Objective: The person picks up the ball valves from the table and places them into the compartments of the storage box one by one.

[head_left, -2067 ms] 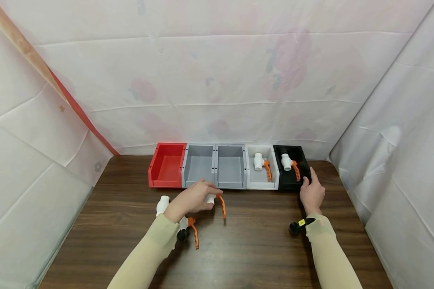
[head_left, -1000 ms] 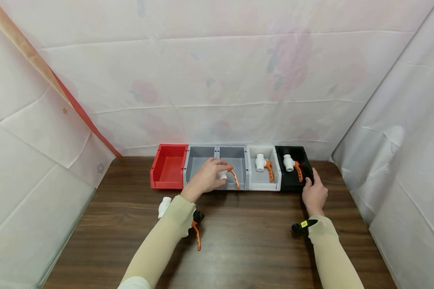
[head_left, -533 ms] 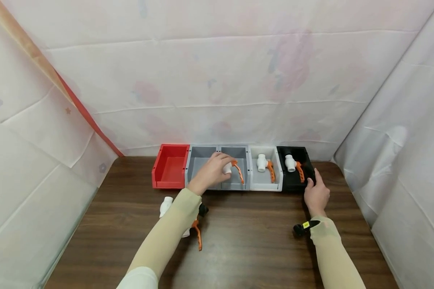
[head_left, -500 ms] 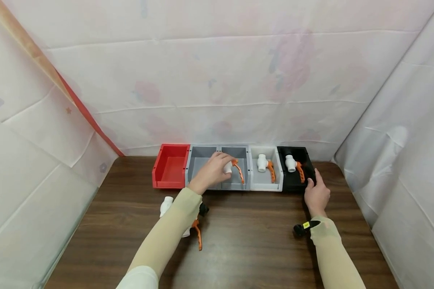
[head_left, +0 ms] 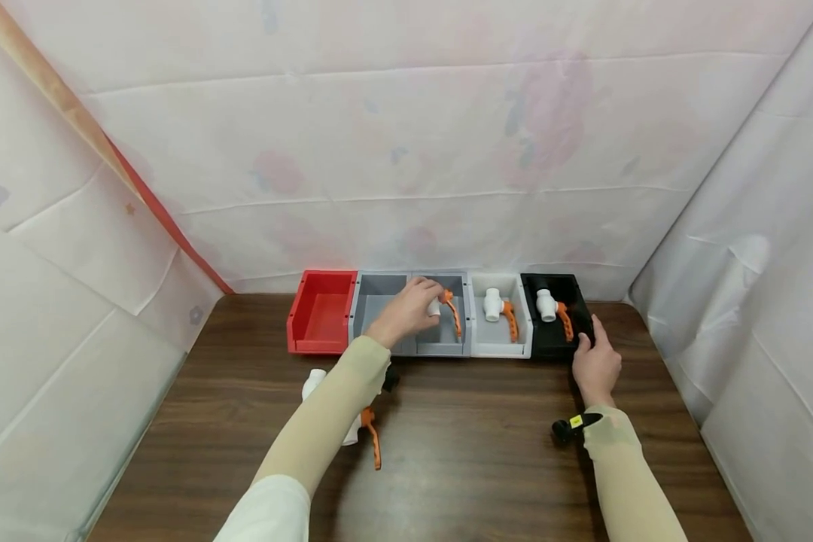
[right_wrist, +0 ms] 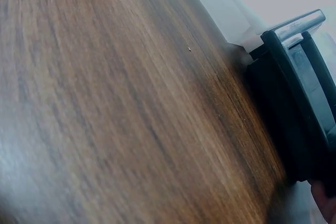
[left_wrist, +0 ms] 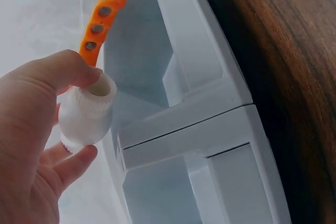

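My left hand (head_left: 408, 310) pinches a white ball valve (left_wrist: 86, 121) with an orange lever (head_left: 453, 312) over the right-hand grey bin (head_left: 440, 349). In the left wrist view the thumb is at the valve's open end and the fingers lie below its body. My right hand (head_left: 596, 369) touches the front right corner of the black bin (head_left: 549, 349), thumb in front and fingers straight along its side. Inside the black bin lies one ball valve (head_left: 546, 306); another valve (head_left: 493, 305) lies in the white bin (head_left: 500, 350).
A red bin (head_left: 318, 348) and a second grey bin (head_left: 373, 301) complete the row at the table's back, before a patterned cloth (head_left: 406, 150). Further white valves, one with an orange lever (head_left: 373, 436), lie on the wooden table (head_left: 474, 452), partly hidden by the left forearm.
My left hand has lifted a ball valve off the table and carried it forward and right to over the right-hand grey bin. My right hand stays at the black bin.
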The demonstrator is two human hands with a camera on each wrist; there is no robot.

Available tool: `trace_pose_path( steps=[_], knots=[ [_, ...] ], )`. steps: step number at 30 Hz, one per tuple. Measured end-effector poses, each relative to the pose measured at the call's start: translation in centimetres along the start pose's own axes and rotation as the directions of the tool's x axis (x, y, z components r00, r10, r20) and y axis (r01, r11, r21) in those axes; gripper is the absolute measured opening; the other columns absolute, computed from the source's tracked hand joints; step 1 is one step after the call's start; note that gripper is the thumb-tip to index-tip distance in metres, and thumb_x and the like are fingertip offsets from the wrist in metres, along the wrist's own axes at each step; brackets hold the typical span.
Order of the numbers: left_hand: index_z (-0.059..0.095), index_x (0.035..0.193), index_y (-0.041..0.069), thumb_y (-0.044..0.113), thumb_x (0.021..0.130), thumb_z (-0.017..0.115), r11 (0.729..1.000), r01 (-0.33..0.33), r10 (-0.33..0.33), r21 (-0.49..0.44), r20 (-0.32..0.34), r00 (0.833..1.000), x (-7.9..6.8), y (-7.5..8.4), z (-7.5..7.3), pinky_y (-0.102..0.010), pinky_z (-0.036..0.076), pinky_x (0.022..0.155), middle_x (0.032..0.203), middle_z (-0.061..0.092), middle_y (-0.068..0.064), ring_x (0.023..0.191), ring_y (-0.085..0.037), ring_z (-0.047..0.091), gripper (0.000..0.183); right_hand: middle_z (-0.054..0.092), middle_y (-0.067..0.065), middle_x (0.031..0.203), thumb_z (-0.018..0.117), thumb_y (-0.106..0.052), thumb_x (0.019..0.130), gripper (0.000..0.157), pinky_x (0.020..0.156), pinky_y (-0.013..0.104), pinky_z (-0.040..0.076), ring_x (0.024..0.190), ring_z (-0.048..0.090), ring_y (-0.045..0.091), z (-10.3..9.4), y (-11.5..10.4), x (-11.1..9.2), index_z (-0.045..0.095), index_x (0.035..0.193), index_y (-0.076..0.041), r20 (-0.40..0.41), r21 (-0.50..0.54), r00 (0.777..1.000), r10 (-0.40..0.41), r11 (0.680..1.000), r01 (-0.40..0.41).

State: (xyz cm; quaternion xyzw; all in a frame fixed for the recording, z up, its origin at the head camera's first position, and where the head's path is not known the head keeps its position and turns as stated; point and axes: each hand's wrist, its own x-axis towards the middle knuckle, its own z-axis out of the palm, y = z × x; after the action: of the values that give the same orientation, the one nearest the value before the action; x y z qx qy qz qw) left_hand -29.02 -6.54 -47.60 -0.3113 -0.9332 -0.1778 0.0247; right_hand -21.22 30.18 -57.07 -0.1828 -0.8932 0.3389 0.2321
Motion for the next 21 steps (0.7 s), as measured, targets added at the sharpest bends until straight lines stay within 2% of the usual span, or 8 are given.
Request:
trace_pose_path(
  steps=[4, 8, 12, 15, 21],
  knots=[
    [0.068, 0.11, 0.011, 0.014, 0.086, 0.076, 1.0, -0.018, 0.017, 0.011, 0.033, 0.999, 0.4, 0.1, 0.1, -0.04, 0.042, 0.103, 0.124, 0.061, -0.002, 0.132, -0.028, 0.041, 0.025, 0.056, 0.026, 0.135, 0.053, -0.018, 0.104, 0.047, 0.092, 0.066, 0.041, 0.105, 0.055, 0.057, -0.1, 0.0, -0.3, 0.046, 0.15, -0.014, 0.0, 0.002, 1.0, 0.006, 1.0, -0.006],
    [0.068, 0.107, 0.013, 0.014, 0.087, 0.075, 0.998, -0.041, 0.038, 0.042, 0.073, 0.997, 1.0, 0.4, 0.3, -0.038, 0.043, 0.098, 0.122, 0.061, -0.001, 0.126, -0.025, 0.044, 0.021, 0.056, 0.026, 0.134, 0.052, -0.019, 0.104, 0.047, 0.092, 0.066, 0.041, 0.104, 0.055, 0.057, -0.3, 0.0, -0.6, 0.046, 0.15, -0.014, 0.001, 0.001, 1.0, 0.014, 1.0, -0.014],
    [0.064, 0.096, 0.017, 0.016, 0.088, 0.074, 0.992, -0.068, 0.056, 0.107, 0.113, 0.992, 1.7, 0.3, 0.5, -0.035, 0.043, 0.093, 0.119, 0.06, 0.002, 0.119, -0.021, 0.045, 0.013, 0.057, 0.026, 0.134, 0.052, -0.019, 0.104, 0.047, 0.091, 0.066, 0.041, 0.104, 0.056, 0.057, -0.4, 0.0, -0.8, 0.046, 0.15, -0.015, -0.004, 0.001, 1.0, 0.016, 1.0, -0.016],
    [0.059, 0.088, 0.019, 0.017, 0.088, 0.074, 0.986, -0.095, 0.077, 0.138, 0.132, 0.988, 2.2, 0.1, 0.6, -0.035, 0.043, 0.09, 0.118, 0.059, 0.002, 0.118, -0.022, 0.045, 0.015, 0.057, 0.026, 0.135, 0.053, -0.019, 0.104, 0.047, 0.091, 0.065, 0.042, 0.104, 0.056, 0.057, -0.5, 0.0, -0.8, 0.046, 0.15, -0.016, -0.008, -0.004, 1.0, 0.02, 1.0, -0.02],
    [0.058, 0.085, 0.017, 0.014, 0.088, 0.074, 0.986, -0.1, 0.08, 0.131, 0.15, 0.985, 3.1, 0.0, 1.0, -0.037, 0.044, 0.089, 0.121, 0.059, 0.001, 0.124, -0.024, 0.044, 0.016, 0.057, 0.026, 0.133, 0.053, -0.019, 0.104, 0.048, 0.089, 0.066, 0.042, 0.101, 0.056, 0.057, -0.4, 0.3, -0.8, 0.046, 0.151, -0.016, -0.012, -0.015, 1.0, 0.015, 1.0, -0.015]
  ],
)
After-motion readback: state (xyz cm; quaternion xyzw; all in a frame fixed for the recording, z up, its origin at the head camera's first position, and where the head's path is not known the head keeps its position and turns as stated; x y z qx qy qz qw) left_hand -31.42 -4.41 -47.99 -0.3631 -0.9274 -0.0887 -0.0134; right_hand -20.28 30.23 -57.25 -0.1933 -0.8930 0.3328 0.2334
